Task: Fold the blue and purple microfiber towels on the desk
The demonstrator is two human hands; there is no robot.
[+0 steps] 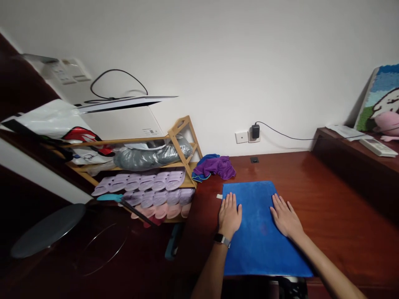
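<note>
Blue cloth (258,245) is laid flat on the reddish-brown worktop (336,195), its near side brought down to the front edge at 6 o'clock. A faint darker spot is seen nr its middle. Both hands are spread open, palms down, nothing gripped: the L hand (230,218) is placed along the cloth's L edge at abt 10 o'clock, the R hand (286,218) along the R edge at abt 2. A watch (222,239) is worn on the L wrist.

Just beside the far L corner, a small white tag (219,196) can be seen. Farther off at 11 o'clock, purple & blue fabric (216,167) is left crumpled nr the wall. At 12, a black adapter (255,131) is plugged into a wall socket.

At approx 2 o'clock a raised ledge (318,143) is occupied by a remote (378,147), a pink plush toy (388,123) & a colourful picture (380,83) — the last two cut off by the frame.

At 10 o'clock a wooden rack (182,151) is filled w/ pale slippers (156,180) — a white box (124,122) is set on top. At 9, a round dark seat (50,230) is seen.
</note>
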